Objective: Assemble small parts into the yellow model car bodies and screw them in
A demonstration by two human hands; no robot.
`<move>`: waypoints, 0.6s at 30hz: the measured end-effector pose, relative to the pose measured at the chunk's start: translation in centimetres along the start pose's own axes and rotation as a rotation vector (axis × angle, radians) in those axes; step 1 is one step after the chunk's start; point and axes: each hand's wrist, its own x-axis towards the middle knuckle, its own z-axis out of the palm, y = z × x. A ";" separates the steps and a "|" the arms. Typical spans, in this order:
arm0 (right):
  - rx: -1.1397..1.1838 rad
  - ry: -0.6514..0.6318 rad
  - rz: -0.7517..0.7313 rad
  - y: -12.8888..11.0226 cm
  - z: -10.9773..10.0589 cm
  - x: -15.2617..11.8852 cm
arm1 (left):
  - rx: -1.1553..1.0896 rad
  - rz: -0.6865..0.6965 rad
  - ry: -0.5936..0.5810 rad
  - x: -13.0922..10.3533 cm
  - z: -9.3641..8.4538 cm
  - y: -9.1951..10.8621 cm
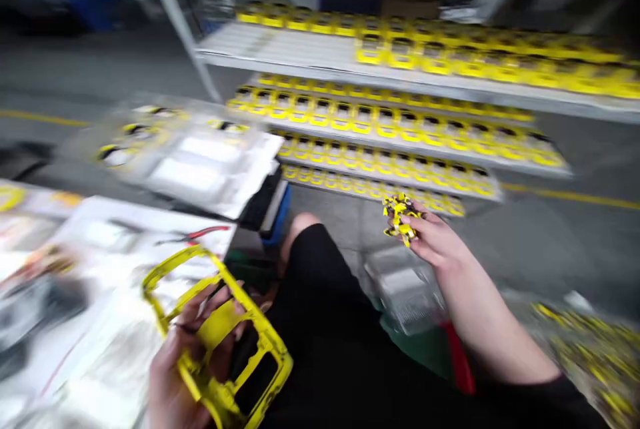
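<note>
Tilted over my lap, a yellow plastic frame [220,329] with rectangular openings is gripped in my left hand [193,349]. The fingers wrap round its crossbar and side, and part of the hand is behind the frame. Out to the right, my right hand [430,232] is closed on a clump of small yellow and black plastic pieces [400,219]. Below that hand is a clear plastic tray [405,289], apart from it. Motion blur softens the picture, so the exact shape of the small pieces cannot be made out.
Red-handled pliers [200,234] lie on the white worktable [100,215] at left. Beyond it a clear tray [200,162] holds yellow-and-black parts. Shelves [300,49] ahead carry rows of yellow frames. At lower right is a pile of yellow and dark pieces [595,355].
</note>
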 end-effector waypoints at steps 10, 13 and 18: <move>-0.331 -1.097 0.056 4.8 36.8 -6.0 | -0.320 0.547 0.200 -9.5 -8.3 2.2; -0.449 -1.358 -0.096 8.4 45.4 -9.1 | -0.426 0.632 0.305 -11.9 -10.5 1.3; -0.997 -1.597 -0.596 16.6 56.0 -11.9 | -0.566 0.704 0.420 -13.9 -12.5 -0.3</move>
